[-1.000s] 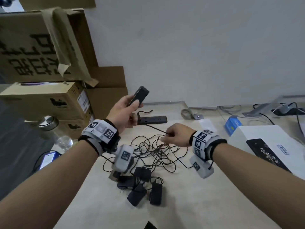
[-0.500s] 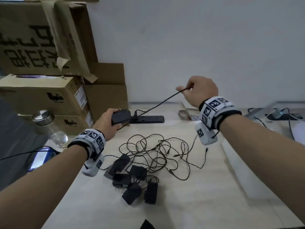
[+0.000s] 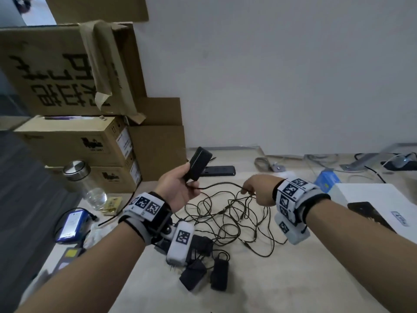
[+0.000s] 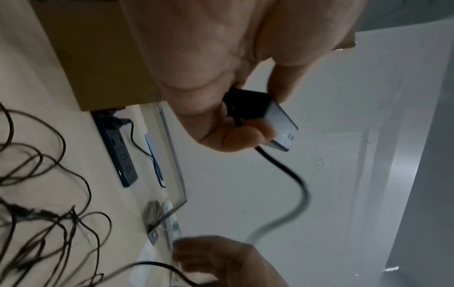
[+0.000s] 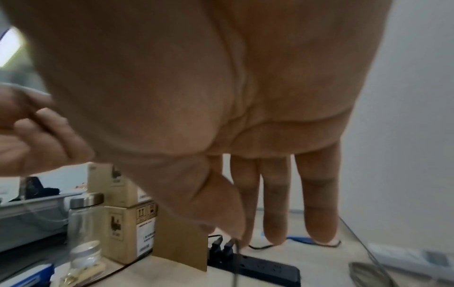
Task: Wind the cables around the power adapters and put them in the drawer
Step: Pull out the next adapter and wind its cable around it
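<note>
head view: left hand (image 3: 178, 188) grips power adapter (image 3: 198, 163); right hand (image 3: 259, 190) pinches its cable (image 3: 222, 184).

Plain white wall (image 3: 282, 75) — pale tabletop (image 3: 282, 279)

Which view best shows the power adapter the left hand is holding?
The head view: the power adapter shows whole, gripped in the left hand, its cable running to the right hand. The left wrist view shows only its end beyond the fingers. The right wrist view misses it.
</note>
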